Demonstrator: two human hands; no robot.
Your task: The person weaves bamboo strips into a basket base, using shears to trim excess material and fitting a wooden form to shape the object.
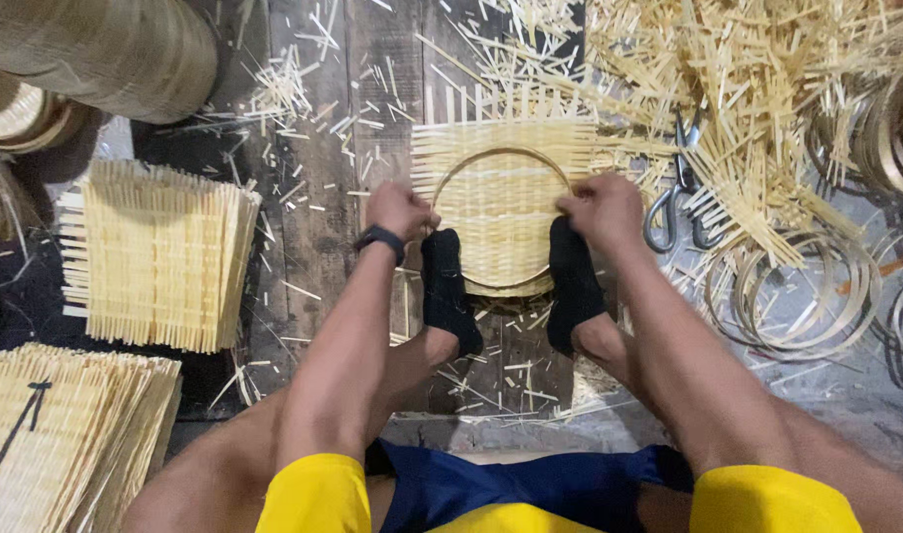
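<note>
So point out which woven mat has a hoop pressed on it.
The woven mat between both hands, pinned by the feet; a round hoop sits on it. The stacked mats at left have none.

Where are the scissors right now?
The scissors lie on the floor just right of the right hand, at the edge of the strip pile.

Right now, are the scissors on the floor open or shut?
Open. The scissors lie beside the right hand with their two handle loops spread apart; the blades are partly buried under bamboo strips.
</note>
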